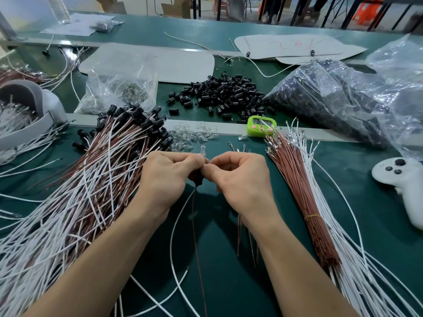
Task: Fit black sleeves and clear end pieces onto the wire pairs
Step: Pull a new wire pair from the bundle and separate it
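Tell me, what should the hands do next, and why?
Probably press the clear end piece down into the black sleeve: it pokes up from the pinching left hand, and the sleeve sits just below, against the right hand.

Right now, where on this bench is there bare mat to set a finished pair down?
Bare green mat lies between the white wires and the controller. It is crowded at the finished pile on the left and the loose black sleeves behind.

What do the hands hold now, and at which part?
The left hand and right hand pinch the top end of one brown-and-white wire pair, at its small black plastic sleeve, below the clear bulb-shaped end piece.
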The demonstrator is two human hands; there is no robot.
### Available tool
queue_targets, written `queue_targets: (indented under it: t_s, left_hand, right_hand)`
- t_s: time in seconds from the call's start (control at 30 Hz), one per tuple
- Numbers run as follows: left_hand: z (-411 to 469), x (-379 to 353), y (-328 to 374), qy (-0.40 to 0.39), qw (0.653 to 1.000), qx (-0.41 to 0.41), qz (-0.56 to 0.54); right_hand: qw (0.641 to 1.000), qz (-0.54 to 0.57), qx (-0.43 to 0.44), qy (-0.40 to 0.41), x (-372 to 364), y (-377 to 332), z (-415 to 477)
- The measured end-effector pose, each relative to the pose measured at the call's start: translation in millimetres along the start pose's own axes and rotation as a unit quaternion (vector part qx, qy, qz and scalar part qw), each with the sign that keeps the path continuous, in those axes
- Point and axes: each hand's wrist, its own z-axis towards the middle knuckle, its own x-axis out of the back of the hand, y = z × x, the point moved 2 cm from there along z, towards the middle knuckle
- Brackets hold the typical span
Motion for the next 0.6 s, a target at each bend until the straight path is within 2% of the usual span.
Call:
queue_targets:
  t_s: [0.1, 0.3, 0.5, 0.6]
  left_hand:
    - [0, 1, 0, -0.01, 1.0, -0.014, 0.024]
    - [-1, 2, 3, -0.048, 0.999, -0.013, 0.016]
    - [-4, 0, 4, -0.005, 0.999, -0.044, 0.018]
    - [-6, -2, 4, -0.02, 0.997, -0.059, 0.054]
  right_hand:
    - [0.999, -0.02, 0.002, -0.026, 3, -2, -1]
    - [0.998, 0.036, -0.023, -0.044, 2, -2, -1]
    - [0.987, 0.158, -0.022, -0.026, 8, -9, 1]
    - [0.982, 0.188, -0.017, -0.022, 16, -10, 4]
